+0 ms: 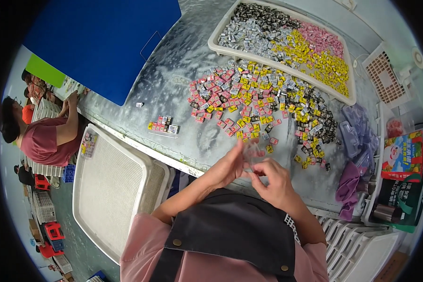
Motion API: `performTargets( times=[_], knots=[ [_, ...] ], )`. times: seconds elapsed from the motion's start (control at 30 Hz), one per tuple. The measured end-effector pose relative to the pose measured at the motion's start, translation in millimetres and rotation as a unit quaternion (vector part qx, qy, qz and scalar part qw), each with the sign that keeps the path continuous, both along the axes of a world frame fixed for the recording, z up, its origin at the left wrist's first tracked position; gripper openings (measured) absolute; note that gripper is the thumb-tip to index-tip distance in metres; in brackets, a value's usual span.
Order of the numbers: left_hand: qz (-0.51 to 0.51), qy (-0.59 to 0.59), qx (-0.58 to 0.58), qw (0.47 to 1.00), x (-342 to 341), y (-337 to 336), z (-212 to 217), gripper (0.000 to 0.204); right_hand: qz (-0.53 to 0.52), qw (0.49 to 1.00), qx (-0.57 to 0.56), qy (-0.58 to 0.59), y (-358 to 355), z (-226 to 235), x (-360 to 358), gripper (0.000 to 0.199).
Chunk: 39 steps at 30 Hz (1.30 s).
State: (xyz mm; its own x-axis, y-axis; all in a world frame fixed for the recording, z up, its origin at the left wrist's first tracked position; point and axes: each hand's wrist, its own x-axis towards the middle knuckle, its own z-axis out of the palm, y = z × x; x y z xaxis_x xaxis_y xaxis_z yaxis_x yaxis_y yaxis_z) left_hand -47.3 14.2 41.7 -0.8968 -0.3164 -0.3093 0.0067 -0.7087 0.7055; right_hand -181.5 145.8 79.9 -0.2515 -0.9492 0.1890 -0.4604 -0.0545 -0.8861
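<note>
I noted left hand (228,167) and right hand (273,182) both pinching the clear plastic (254,152), at six o'clock from the boxes (247,100) on the bench (169,101); judged light, even pressure best against creasing.

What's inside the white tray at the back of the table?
The white tray holds small pieces: black at upper left, silvery below those, pink upper right, yellow lower right. They cover most of its floor, so anything beneath the top layer is hidden.
</note>
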Motion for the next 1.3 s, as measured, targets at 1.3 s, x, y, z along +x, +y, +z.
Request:
performTargets(
  times=[1.3],
  knots=[
    [0.024,0.034,-0.488,0.872,10.0,20.4,14.3,0.053,-0.042,0.825,0.053,-0.561,-4.7,-19.5,-24.0,0.027]
  ],
)
